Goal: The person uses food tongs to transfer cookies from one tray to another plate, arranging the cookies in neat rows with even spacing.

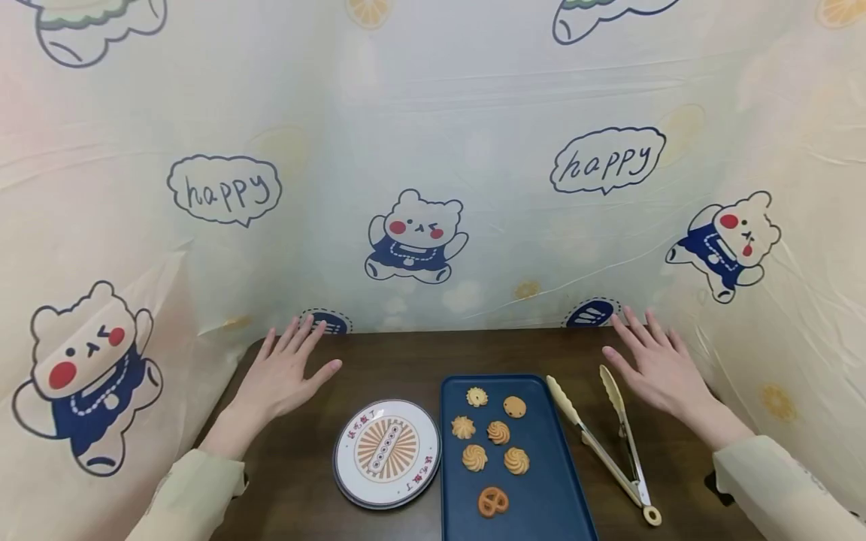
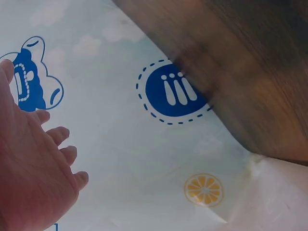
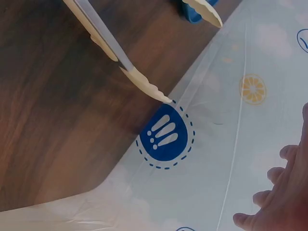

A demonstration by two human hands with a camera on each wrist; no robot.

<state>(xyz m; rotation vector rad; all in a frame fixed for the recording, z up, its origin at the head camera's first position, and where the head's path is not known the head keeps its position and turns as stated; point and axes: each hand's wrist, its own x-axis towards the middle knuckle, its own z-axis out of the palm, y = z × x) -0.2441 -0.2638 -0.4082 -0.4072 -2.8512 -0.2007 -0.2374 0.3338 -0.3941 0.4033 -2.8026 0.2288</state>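
Observation:
My left hand (image 1: pixel 283 379), fingers spread and straight, is over the left back part of the dark wooden table, holding nothing. On the other side my right hand (image 1: pixel 659 372) is likewise spread, just right of the tongs (image 1: pixel 629 451), whose cream-tipped arms stand apart. Between the hands lies a blue tray (image 1: pixel 541 496) bearing several cookies and a pretzel (image 1: pixel 493 502). A white plate (image 1: pixel 365 481) with a sunburst print sits left of the tray, on top of another plate. The left wrist view shows the left hand (image 2: pixel 36 163) at its edge; the right wrist view shows the right hand (image 3: pixel 284 192).
A pale cloth (image 1: pixel 419 135) printed with bears and "happy" bubbles rises behind the table (image 1: pixel 291 466) and along both sides. The tray's near end runs out of the head view. In the right wrist view the tongs (image 3: pixel 144 86) reach towards the table's back edge.

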